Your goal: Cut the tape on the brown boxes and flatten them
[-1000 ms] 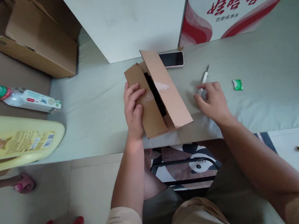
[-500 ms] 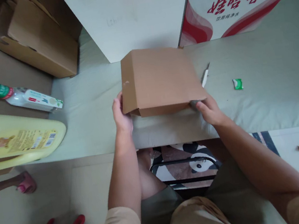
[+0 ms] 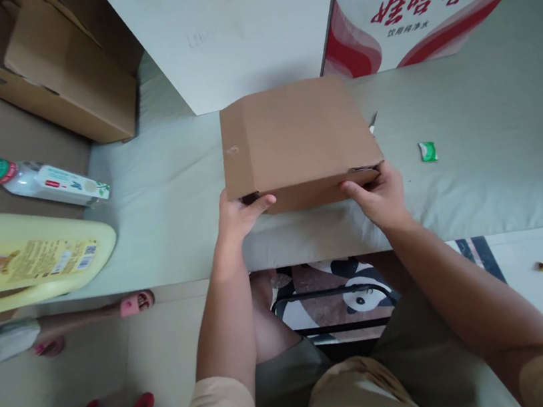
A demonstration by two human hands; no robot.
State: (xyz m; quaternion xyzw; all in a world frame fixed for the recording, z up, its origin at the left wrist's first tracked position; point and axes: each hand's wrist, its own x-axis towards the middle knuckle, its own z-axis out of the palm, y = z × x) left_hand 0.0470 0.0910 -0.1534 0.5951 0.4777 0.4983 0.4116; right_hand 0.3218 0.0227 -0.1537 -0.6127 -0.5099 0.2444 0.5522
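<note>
A brown cardboard box (image 3: 300,135) rests on the pale green cloth in front of me, its broad top facing up. At its near left corner, my left hand (image 3: 243,217) grips it, thumb lying along the front side and the other fingers hidden. My right hand (image 3: 379,198) grasps the near right corner with its thumb on the front face, its fingers mostly behind the box. Small dark gaps show at both near corners. Just beyond the right edge pokes the tip of a white-handled knife (image 3: 373,123), partly covered by the box.
A white carton (image 3: 248,38) and a red-and-white carton (image 3: 408,22) stand behind. To the right lies a green packet (image 3: 428,152). On the left are a yellow jug (image 3: 31,254), a clear bottle (image 3: 28,177) and an open cardboard box (image 3: 61,71). Another person's pink-sandaled foot (image 3: 137,303) is below left.
Both thumbs have moved onto the front side of the box. The box has shifted slightly right, covering more of the knife. The other person's legs have come further into view.
</note>
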